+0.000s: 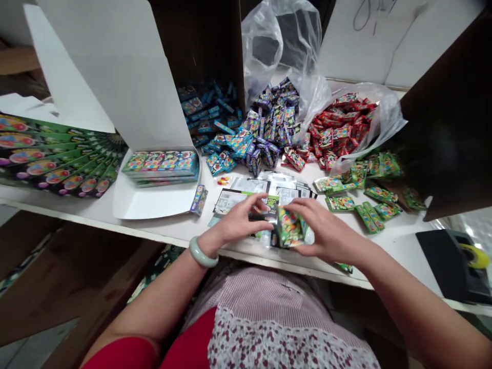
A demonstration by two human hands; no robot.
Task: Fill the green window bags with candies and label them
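Note:
My right hand (323, 228) grips a small stack of green candy packets (290, 228) near the front edge of the table, thumb and fingers on its sides. Facing it, my left hand (246, 218) has its thumb and curled fingers apart, with nothing clearly held between them. Under and around both hands lie flat printed bags (230, 200) in black and green with clear panels. Loose green packets (342, 203) are scattered to the right of my right hand. A few tiny red and yellow candies (223, 180) lie beyond my left hand.
An open white box (154, 202) at left holds layered packets. Behind are piles of blue packets (230, 143), purple packets (277, 118) and red packets (342, 128), some in clear plastic bags (265, 31). A black tape dispenser (442, 256) stands at right; fanned printed cartons (49, 159) at far left.

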